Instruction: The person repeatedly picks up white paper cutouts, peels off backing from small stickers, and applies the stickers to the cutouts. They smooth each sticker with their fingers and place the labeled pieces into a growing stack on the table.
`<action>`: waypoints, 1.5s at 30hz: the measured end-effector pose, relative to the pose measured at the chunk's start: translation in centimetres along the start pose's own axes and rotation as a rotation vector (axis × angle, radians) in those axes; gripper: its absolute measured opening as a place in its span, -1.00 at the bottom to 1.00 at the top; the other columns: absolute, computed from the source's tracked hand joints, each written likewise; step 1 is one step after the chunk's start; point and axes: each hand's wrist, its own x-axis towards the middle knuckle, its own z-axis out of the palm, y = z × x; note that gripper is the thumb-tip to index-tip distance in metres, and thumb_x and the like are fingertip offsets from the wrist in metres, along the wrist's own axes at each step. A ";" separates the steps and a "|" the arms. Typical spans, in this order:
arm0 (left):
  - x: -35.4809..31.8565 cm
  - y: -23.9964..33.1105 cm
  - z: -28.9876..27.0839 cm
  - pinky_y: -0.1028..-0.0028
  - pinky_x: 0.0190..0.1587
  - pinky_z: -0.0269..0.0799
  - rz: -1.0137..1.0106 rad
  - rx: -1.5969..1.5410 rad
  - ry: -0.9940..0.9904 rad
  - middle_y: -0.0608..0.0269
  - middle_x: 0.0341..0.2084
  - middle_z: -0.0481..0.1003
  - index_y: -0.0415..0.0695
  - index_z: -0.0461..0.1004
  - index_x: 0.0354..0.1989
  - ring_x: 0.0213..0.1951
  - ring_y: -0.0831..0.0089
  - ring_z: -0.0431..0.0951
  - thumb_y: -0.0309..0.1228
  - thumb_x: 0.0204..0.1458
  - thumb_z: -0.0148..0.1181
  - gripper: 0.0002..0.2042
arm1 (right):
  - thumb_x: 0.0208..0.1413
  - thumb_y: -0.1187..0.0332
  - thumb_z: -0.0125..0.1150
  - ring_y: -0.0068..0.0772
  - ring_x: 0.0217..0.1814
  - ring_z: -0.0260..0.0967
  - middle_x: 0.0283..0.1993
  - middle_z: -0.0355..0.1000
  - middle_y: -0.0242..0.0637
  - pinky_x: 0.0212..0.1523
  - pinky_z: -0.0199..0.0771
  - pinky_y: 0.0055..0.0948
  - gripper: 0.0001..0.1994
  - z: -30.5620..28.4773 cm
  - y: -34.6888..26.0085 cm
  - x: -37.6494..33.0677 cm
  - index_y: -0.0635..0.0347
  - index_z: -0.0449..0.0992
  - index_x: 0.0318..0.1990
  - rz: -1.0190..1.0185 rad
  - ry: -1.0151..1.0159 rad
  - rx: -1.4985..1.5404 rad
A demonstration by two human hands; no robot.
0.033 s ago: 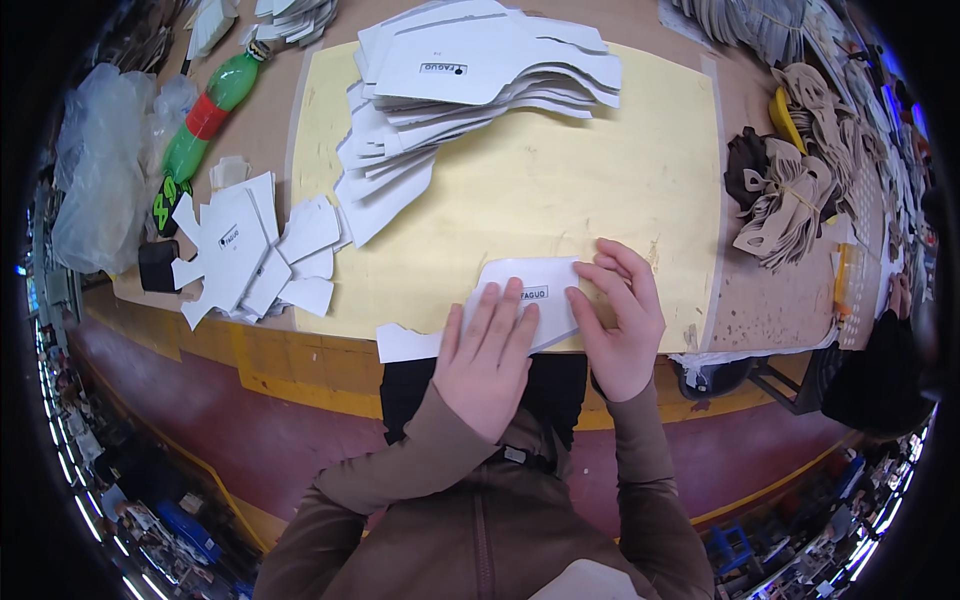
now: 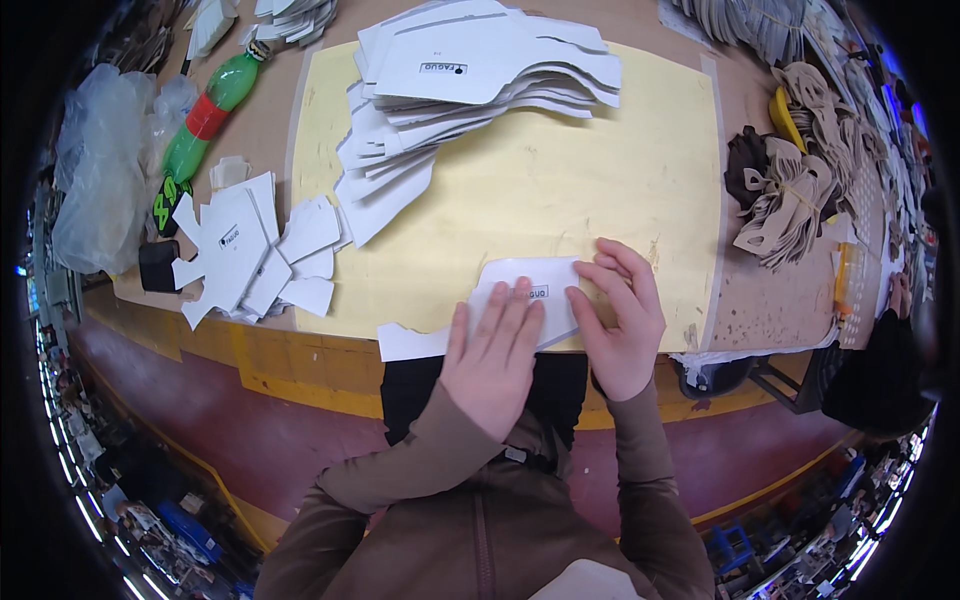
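A white cut piece (image 2: 552, 312) with a small printed mark lies at the near edge of the yellow sheet. My left hand (image 2: 492, 355) rests flat on it, fingers stretched out and partly covering the mark. The narrow tail of the piece sticks out to the left of that hand. At the piece's right edge is my right hand (image 2: 622, 325), its thumb and forefinger touching the edge but apart from each other, the other fingers loosely bent. Farther off, a fanned stack of similar white pieces (image 2: 450, 65) lies on the yellow sheet (image 2: 560, 190).
Smaller white pieces (image 2: 235, 250) are heaped on the left, near a black box (image 2: 158, 266). Behind them lie a green bottle (image 2: 232, 82) with a red band and a clear plastic bag (image 2: 100, 190). Tied bundles of beige pieces (image 2: 790, 195) sit on the right.
My left hand has slid slightly to the right over the white piece, covering more of its printed mark. My right hand has stayed where it was.
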 end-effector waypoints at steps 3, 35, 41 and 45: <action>1.0 1.5 2.2 0.09 0.45 0.09 -0.029 0.153 0.054 -0.09 0.46 0.15 -0.28 0.26 0.40 0.49 0.06 0.15 -0.42 0.18 0.05 -0.43 | 0.04 0.63 0.38 -0.22 0.13 0.47 0.21 0.39 -0.14 0.07 0.57 -0.34 -0.70 0.3 0.2 0.4 0.27 0.62 -0.04 -0.007 0.006 -0.020; 1.2 -3.6 -1.5 0.16 0.19 0.37 -0.145 -0.410 0.354 0.07 0.06 0.53 -0.17 0.56 0.01 0.12 0.03 0.48 -0.45 0.05 0.34 -0.68 | 0.01 0.56 0.44 -0.19 0.11 0.48 0.20 0.43 -0.14 0.11 0.55 -0.32 -0.71 0.2 0.4 0.0 0.20 0.65 -0.07 -0.063 -0.036 0.032; 3.5 -4.5 -1.1 0.22 0.06 0.31 -0.224 -0.331 0.286 0.24 -0.08 0.45 -0.05 0.53 0.04 -0.02 0.14 0.40 -0.33 -0.10 0.45 -0.54 | -0.03 0.59 0.45 -0.22 0.07 0.51 0.18 0.45 -0.13 0.12 0.55 -0.34 -0.72 0.0 0.2 0.3 0.23 0.66 -0.11 -0.044 -0.066 0.005; 4.2 -4.6 -1.0 0.25 -0.01 0.27 -0.271 -0.350 0.260 0.34 -0.12 0.41 0.05 0.56 -0.02 -0.08 0.21 0.37 -0.35 -0.22 0.44 -0.54 | -0.04 0.60 0.44 -0.22 0.06 0.51 0.16 0.47 -0.14 0.10 0.56 -0.35 -0.73 -0.2 -0.1 0.5 0.24 0.67 -0.13 0.007 -0.084 0.020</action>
